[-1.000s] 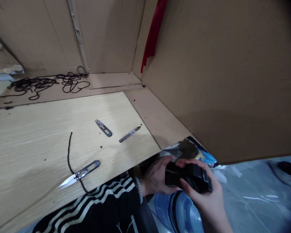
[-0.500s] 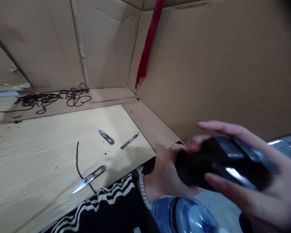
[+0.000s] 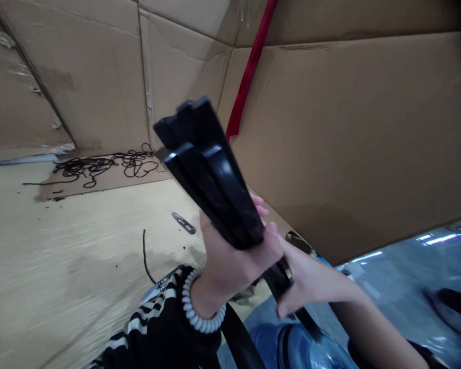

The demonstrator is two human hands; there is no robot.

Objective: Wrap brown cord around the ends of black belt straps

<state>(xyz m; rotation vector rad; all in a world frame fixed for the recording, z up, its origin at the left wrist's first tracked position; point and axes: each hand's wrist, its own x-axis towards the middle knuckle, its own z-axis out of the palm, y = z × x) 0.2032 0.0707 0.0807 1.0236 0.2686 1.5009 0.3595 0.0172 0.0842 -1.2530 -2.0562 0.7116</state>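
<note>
My left hand is closed round a stack of flat black pieces, which stands up and leans left above the table edge. A pale bead bracelet sits on that wrist, above a black sleeve with white stripes. My right hand grips the lower end of the same black stack from the right. On the wooden table behind them lie a small thread snip, a short black cord, and a second thread snip partly hidden by my sleeve.
Cardboard walls close in the table at the back and right, with a red strip hanging in the corner. A tangle of black cord lies at the far edge. Shiny blue plastic covers the area at lower right.
Both hands have lifted the black stack from low at the right and tipped it upright in front of the table. The view has swung upward, and one metal piece is now hidden.
</note>
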